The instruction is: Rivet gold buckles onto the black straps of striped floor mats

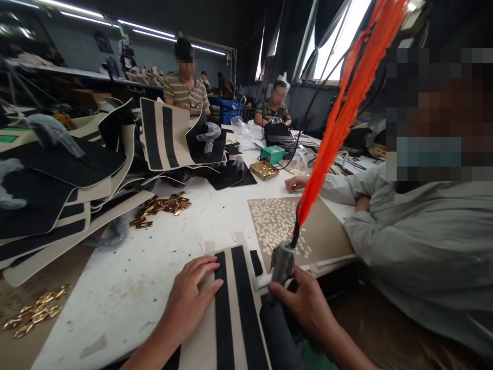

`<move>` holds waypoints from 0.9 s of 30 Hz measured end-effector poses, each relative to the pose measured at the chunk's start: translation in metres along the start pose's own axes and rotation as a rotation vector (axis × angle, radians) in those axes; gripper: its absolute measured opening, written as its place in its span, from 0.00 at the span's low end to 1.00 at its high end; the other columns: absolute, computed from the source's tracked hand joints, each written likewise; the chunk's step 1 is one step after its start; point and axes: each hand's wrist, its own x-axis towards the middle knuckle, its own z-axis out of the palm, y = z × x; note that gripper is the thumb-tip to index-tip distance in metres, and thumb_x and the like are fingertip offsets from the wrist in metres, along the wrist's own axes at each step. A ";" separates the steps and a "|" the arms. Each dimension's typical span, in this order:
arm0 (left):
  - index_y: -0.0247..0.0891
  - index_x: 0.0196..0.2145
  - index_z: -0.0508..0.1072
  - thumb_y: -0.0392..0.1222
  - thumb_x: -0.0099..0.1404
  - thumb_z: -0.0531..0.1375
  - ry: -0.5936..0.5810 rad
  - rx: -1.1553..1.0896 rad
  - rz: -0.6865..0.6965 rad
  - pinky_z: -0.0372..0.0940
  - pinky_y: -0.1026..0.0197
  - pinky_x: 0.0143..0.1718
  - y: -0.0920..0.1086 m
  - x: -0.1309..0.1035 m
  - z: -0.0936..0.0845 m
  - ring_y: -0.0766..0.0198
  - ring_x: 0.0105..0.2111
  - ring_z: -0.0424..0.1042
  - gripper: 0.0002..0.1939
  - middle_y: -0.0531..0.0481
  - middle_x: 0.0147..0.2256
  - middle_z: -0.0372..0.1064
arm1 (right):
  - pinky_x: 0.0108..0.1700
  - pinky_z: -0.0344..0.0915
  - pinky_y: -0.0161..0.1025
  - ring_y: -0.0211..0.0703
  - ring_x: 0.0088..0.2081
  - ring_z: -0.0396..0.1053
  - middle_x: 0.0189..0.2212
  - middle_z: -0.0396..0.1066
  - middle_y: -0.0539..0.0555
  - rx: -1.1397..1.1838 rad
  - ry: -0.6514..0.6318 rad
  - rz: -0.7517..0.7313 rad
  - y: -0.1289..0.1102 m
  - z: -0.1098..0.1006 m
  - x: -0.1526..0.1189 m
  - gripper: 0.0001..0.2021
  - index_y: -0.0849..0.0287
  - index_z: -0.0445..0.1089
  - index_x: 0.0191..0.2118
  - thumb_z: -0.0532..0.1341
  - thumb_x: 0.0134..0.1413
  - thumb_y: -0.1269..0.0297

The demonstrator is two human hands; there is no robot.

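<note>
One striped panel (231, 313), beige with two black bands, is lying on the counter (154, 267) under the left hand (190, 298), whose fingers (204, 267) are resting spread and flat. The right hand (304, 303), fingers clamped, is gripping one grey tool (282, 264) with an orange hose (346, 108). Two piles of gold clasps (164, 205) are lying beyond the left fingers.

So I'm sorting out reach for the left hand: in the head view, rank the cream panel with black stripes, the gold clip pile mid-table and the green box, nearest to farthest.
1. Cream panel with black stripes: under the left hand.
2. Gold clip pile: mid-table, ahead and slightly left.
3. Green box: far, ahead and right.
</note>
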 end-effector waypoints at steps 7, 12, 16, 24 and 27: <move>0.49 0.46 0.79 0.46 0.65 0.65 0.008 0.002 0.000 0.71 0.39 0.55 0.000 -0.001 0.000 0.48 0.53 0.74 0.11 0.49 0.52 0.77 | 0.44 0.69 0.39 0.47 0.41 0.74 0.43 0.77 0.53 -0.025 -0.211 -0.096 0.019 -0.033 0.004 0.17 0.54 0.75 0.51 0.66 0.54 0.64; 0.49 0.46 0.79 0.47 0.65 0.64 0.001 -0.003 -0.009 0.70 0.38 0.55 0.000 -0.001 0.001 0.47 0.54 0.74 0.11 0.50 0.53 0.76 | 0.42 0.69 0.41 0.47 0.36 0.74 0.38 0.77 0.55 -0.163 0.033 -0.142 0.057 -0.040 0.018 0.13 0.55 0.76 0.49 0.61 0.62 0.59; 0.49 0.46 0.79 0.46 0.65 0.64 -0.007 -0.007 -0.006 0.70 0.38 0.56 -0.002 -0.002 0.002 0.48 0.54 0.74 0.11 0.49 0.53 0.76 | 0.45 0.68 0.43 0.50 0.39 0.75 0.36 0.76 0.55 -0.260 0.109 -0.164 0.068 -0.029 0.029 0.11 0.54 0.78 0.42 0.61 0.63 0.56; 0.49 0.47 0.78 0.46 0.66 0.64 -0.018 -0.027 -0.032 0.67 0.36 0.58 0.000 -0.004 0.002 0.48 0.55 0.72 0.11 0.49 0.54 0.75 | 0.46 0.67 0.42 0.49 0.39 0.74 0.36 0.74 0.54 -0.322 0.000 -0.158 0.065 -0.036 0.027 0.07 0.54 0.76 0.35 0.61 0.61 0.60; 0.48 0.46 0.79 0.46 0.66 0.64 -0.018 -0.031 -0.035 0.67 0.37 0.58 0.002 -0.003 0.001 0.48 0.55 0.72 0.11 0.48 0.54 0.75 | 0.46 0.68 0.43 0.49 0.39 0.74 0.37 0.74 0.55 -0.301 -0.070 -0.152 0.066 -0.040 0.029 0.08 0.55 0.76 0.38 0.61 0.61 0.59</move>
